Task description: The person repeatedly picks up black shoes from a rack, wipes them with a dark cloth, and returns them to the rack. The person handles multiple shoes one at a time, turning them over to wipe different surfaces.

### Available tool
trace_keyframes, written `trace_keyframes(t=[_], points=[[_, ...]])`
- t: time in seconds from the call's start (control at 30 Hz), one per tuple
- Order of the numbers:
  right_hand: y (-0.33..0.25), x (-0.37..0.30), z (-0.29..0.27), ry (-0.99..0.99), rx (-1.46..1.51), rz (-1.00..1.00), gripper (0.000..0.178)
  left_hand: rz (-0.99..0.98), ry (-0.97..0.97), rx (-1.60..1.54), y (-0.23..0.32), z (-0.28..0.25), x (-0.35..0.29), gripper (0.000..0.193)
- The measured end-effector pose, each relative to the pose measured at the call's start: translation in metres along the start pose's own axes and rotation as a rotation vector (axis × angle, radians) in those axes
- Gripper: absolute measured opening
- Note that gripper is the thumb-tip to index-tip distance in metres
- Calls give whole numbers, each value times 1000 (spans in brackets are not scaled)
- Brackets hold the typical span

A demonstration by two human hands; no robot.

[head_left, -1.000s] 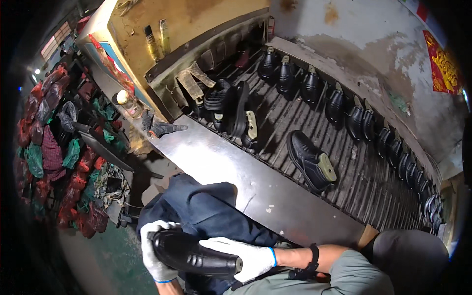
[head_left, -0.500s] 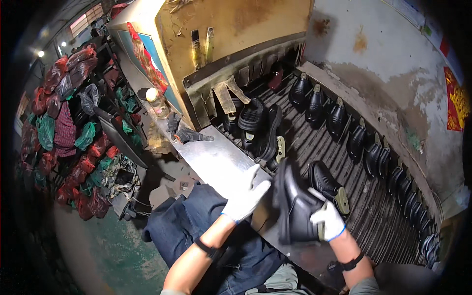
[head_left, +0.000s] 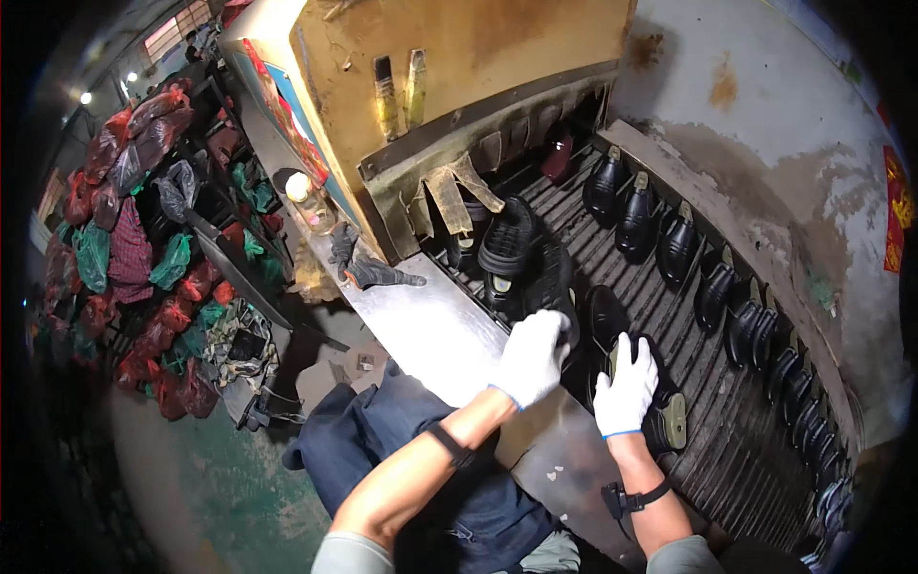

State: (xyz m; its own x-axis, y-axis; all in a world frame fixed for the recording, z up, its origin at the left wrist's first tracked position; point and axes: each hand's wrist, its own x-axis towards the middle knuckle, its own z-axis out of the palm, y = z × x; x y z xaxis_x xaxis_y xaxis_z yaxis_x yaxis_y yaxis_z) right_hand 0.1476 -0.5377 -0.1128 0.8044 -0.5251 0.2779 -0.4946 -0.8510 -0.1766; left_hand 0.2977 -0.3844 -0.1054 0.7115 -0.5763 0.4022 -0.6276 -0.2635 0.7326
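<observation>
My left hand, in a white glove, is closed around the near end of a black shoe lying sole up on the roller bed. My right hand, also gloved in white, is open, its fingers stretched forward over the near end of another black shoe. Whether its palm touches that shoe is hidden. Beside it, to the right, lies a black shoe with a pale green shoe last showing at its heel. Another sole-up black shoe rests farther back.
A row of black shoes on lasts lines the far right side of the roller bed. At the back stands a yellow machine housing with hanging flaps. Dark gloves lie on the metal ledge. Bagged goods are piled left.
The black shoe that my right hand held up is now down on the roller bed, and that hand has opened. My left hand has moved right and closed on a shoe.
</observation>
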Motion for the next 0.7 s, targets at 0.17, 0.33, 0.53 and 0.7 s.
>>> trace_keyframes(t=[0.17, 0.33, 0.53, 0.7], points=[[-28, -42, -5, 89, 629, -99, 88, 37, -377, 148, 102, -109, -110, 43], [-60, 34, 115, -100, 959, 301, 108, -350, -825, 483, 156, -153, -260, 16], [-19, 65, 138, -268, 1344, 581, 80, -272, -16, 463, 99, -211, -275, 52], [5, 74, 121, -432, 1946, 975, 44, -481, 176, 463, 22, -208, -238, 84]])
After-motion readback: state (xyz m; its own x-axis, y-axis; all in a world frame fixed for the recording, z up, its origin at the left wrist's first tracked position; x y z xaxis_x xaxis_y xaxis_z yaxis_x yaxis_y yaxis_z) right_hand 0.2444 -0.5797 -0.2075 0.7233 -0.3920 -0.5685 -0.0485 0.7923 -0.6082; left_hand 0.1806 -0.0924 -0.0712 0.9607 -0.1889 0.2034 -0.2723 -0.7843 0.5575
